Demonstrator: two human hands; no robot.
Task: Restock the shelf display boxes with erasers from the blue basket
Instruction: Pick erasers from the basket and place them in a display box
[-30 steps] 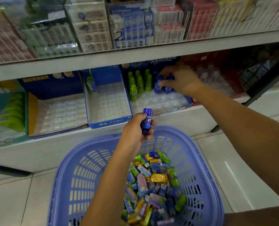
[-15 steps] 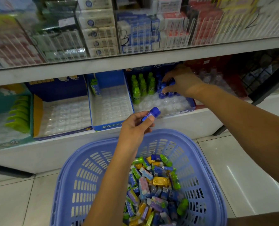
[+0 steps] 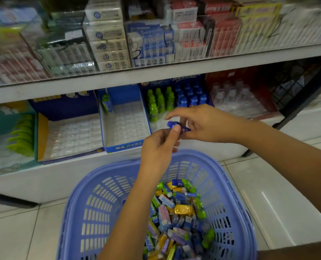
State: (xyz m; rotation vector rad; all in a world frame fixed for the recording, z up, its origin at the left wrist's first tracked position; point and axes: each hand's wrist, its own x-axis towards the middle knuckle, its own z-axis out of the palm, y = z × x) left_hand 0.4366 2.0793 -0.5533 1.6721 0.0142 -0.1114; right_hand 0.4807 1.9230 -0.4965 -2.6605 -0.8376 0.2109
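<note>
A blue bottle-shaped eraser (image 3: 172, 124) sits between both hands above the basket's far rim. My left hand (image 3: 158, 149) pinches its near end, and my right hand (image 3: 203, 122) closes its fingers on the other end. Below them the blue basket (image 3: 103, 186) holds several mixed erasers (image 3: 176, 218). On the lower shelf, a display box (image 3: 176, 81) carries green bottle erasers (image 3: 158, 102) and blue bottle erasers (image 3: 190, 96) standing in rows. Left of it, a blue box (image 3: 126, 147) holds one green carton eraser (image 3: 107, 105) at its back left.
A wide blue and yellow box (image 3: 43, 136) with a bare plastic tray stands further left, next to green items (image 3: 20, 136). A red box (image 3: 244, 96) with clear bottles stands at right. The upper shelf (image 3: 156, 72) is packed with stationery. White floor tiles lie right of the basket.
My right hand has drawn back from the blue bottle rows toward me. My left hand has lifted the blue eraser up and right to meet it, and both now hold it.
</note>
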